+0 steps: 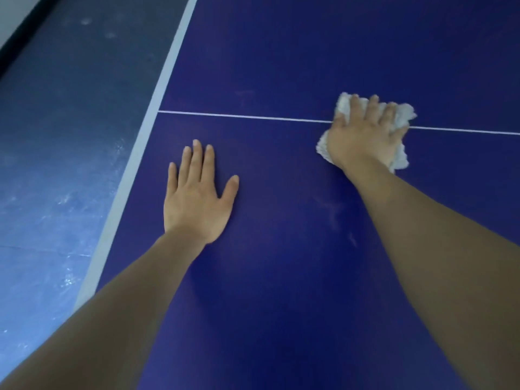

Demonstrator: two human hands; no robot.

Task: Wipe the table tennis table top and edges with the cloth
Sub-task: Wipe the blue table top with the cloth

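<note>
The left hand [197,198], nearest the camera, lies spread flat on the blue bench [281,249], fingers straight, holding nothing. Farther out and to its right, the right hand [365,136] presses down on the bunched white cloth [405,114], which sits under its fingers astride the thin white line [239,116]. Beyond the cloth the bench runs open, while the white edge band [146,136] lies just left of the left hand, so the edge is the longer reach for the cloth.

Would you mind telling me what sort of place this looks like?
Probably an indoor sports or games room. A blue table tennis table with a thin white centre line and a white edge band stands over a scuffed blue floor.
</note>
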